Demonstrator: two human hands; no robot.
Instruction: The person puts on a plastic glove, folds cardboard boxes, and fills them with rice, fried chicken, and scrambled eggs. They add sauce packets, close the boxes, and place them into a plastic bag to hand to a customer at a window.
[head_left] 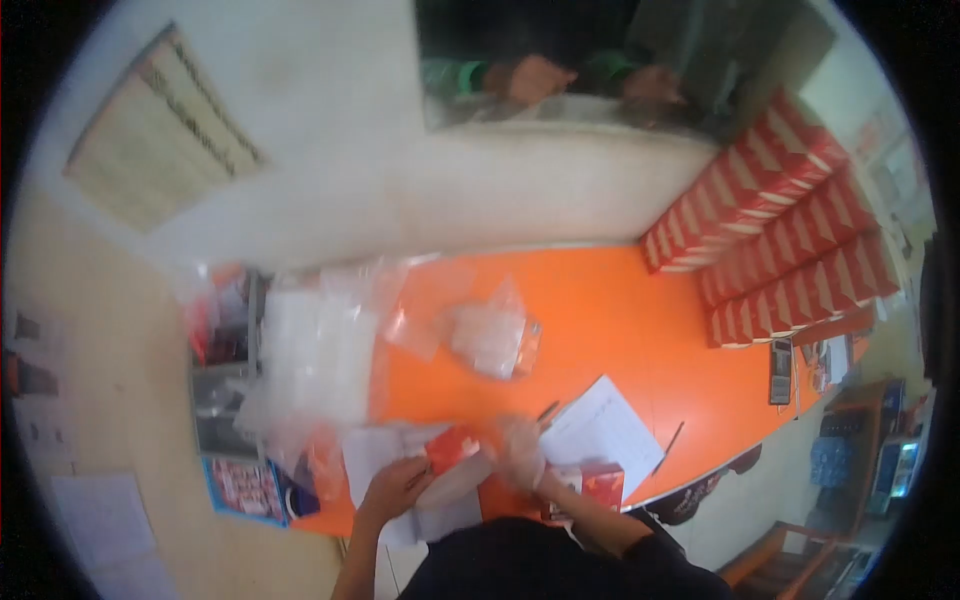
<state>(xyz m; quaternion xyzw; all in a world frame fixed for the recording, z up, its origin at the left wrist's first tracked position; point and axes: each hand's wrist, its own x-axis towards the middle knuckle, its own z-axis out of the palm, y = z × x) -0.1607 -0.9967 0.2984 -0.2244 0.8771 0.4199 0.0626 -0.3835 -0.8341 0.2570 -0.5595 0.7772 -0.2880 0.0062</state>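
My left hand (pixel 398 487) is closed on the edge of a red-and-white paper packet (pixel 455 455), which leans over white sheets (pixel 372 455) at the near side of the orange table. Just right of the packet is my right hand (pixel 521 452), in what looks like a clear plastic glove and smeared by motion, so I cannot tell what its fingers do. A red-and-white box (pixel 600 485) sits by my right forearm, partly hidden by it. Beyond that hand lies a written paper sheet (pixel 605 430) with a pen (pixel 670 447) at its right edge.
Clear plastic bags (pixel 320 350) are heaped on the left beside a grey tray (pixel 222 400). A plastic-wrapped bundle (pixel 487 338) lies mid-table. Tall stacks of red boxes (pixel 790 240) stand at the back right, near a phone (pixel 780 370). Behind the window, a person's hands (pixel 540 80) show.
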